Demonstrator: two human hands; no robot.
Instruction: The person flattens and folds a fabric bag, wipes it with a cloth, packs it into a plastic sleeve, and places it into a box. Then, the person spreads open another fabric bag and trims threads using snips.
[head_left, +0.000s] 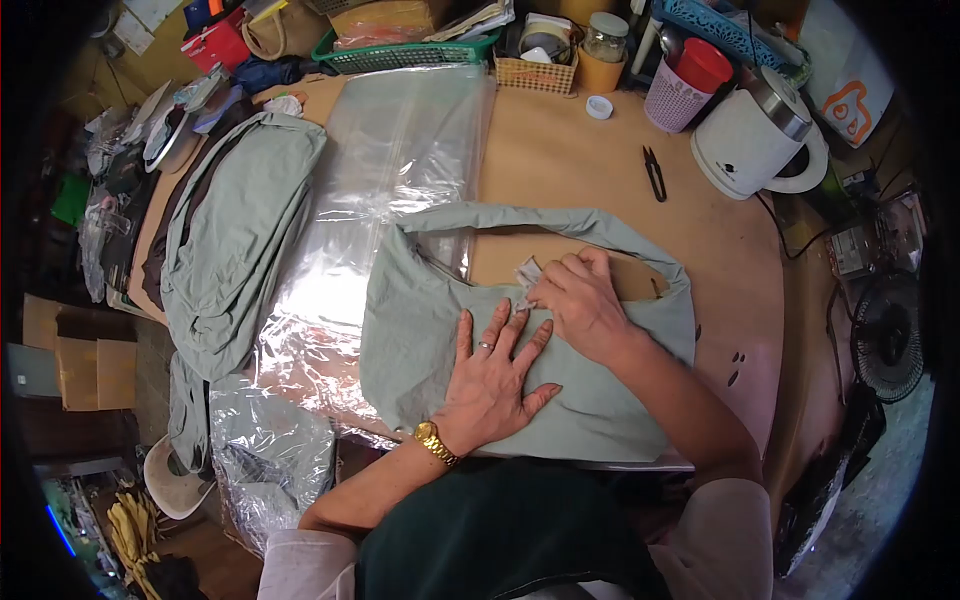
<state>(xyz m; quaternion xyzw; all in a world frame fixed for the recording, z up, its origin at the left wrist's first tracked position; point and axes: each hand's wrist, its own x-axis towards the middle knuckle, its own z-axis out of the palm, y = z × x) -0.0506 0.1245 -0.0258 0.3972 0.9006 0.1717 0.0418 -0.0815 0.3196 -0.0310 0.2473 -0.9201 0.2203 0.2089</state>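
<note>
A grey-green fabric shoulder bag lies flat in front of me, its strap arching away toward the far side. My left hand, with a ring and a gold watch at the wrist, presses flat on the bag's front, fingers spread. Pinched in my right hand is a small crumpled whitish cloth, held against the bag's top edge near my left fingertips. Its lower part is hidden by my fingers.
Clear plastic sheets extend under the bag's left side. More grey-green bags are piled at left. Black thread snips, a white electric kettle, a lilac cup and a green basket stand or lie farther back. A fan is at right.
</note>
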